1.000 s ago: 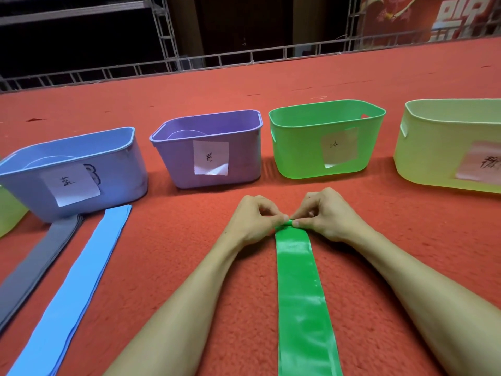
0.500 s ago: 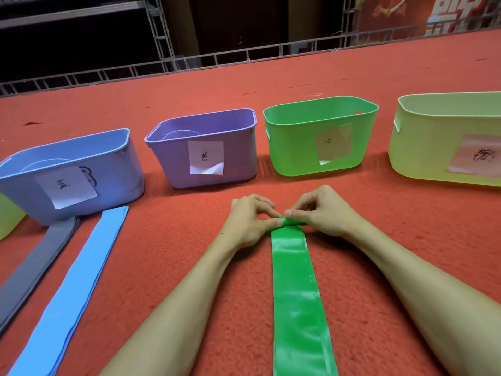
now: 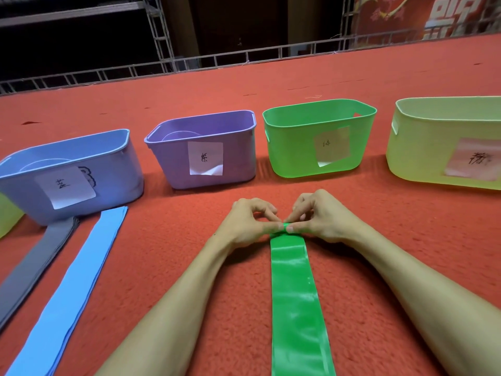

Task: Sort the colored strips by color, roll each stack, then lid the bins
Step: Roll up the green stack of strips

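A glossy green strip stack [image 3: 294, 294] runs from the bottom edge up the red carpet, its far end curled into a small tight roll. My left hand [image 3: 249, 222] and my right hand [image 3: 322, 217] both pinch that rolled end with thumb and fingertips, meeting at its middle. Behind them stands the green bin [image 3: 295, 153] with a paper label. A blue strip stack [image 3: 78, 278] and a grey strip stack [image 3: 35, 264] lie flat at the left, in front of the blue bin [image 3: 113, 169].
A purple bin [image 3: 238, 156] stands between the blue and green ones, a pale yellow-green bin [image 3: 423, 147] at the right, and part of another one [image 3: 6, 218] at the far left. Round shapes show inside the blue and purple bins. A metal truss [image 3: 244, 57] borders the carpet's far edge.
Both hands stay on the green strip's far end; the fingers have shifted and the rolled end looks slightly thicker. The view has tilted a little.
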A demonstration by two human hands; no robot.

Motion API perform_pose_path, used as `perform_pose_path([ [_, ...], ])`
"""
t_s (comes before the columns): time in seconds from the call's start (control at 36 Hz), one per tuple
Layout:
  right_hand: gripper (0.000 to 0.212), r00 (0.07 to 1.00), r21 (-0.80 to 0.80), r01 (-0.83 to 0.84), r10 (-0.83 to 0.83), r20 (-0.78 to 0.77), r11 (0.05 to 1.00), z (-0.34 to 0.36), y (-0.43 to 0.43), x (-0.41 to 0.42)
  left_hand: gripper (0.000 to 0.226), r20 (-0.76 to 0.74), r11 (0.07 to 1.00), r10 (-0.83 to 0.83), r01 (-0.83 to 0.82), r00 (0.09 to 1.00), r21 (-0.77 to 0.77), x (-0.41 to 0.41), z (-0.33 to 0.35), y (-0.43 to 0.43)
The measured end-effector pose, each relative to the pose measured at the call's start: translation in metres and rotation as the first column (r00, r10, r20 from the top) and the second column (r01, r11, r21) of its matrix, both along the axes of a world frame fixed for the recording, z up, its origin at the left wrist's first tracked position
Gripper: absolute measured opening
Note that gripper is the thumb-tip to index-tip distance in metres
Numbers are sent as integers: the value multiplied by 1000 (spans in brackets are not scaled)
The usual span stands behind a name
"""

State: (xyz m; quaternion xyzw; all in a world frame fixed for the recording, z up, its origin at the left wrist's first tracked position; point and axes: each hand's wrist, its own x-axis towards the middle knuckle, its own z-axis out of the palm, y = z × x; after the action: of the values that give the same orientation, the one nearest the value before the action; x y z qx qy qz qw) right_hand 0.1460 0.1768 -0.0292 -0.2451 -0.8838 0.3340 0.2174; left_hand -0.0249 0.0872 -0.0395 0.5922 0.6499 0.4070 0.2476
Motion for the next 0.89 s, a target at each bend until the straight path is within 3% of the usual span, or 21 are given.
perform_pose_path([
  [0.08,21,1000,7,-23,23,3,1000,2,-1,1,9,12,1000,-19,19,1000,-9,0,4,-3],
  [0.25,18,998,-38,-61,62,30,997,5,-1,2,29,-198,998,-43,33,979,-53,-7,0,-3],
  [0.5,21,996,-99,-75,78,30,992,2,2,7,14,-256,997,-74,68,964,-32,0,2,-6],
  [0.61,5,996,-88,-79,82,28,993,3,0,8,14,-163,998,-58,62,985,17,4,3,-6],
  [0.78,3,998,-62,-63,62,-17,996,-4,4,4,20,-80,990,51,-40,995,132,11,5,-3],
  [0.89,7,997,-55,-40,36,-73,998,-6,5,2,36,33,975,107,-111,994,191,15,2,1],
])
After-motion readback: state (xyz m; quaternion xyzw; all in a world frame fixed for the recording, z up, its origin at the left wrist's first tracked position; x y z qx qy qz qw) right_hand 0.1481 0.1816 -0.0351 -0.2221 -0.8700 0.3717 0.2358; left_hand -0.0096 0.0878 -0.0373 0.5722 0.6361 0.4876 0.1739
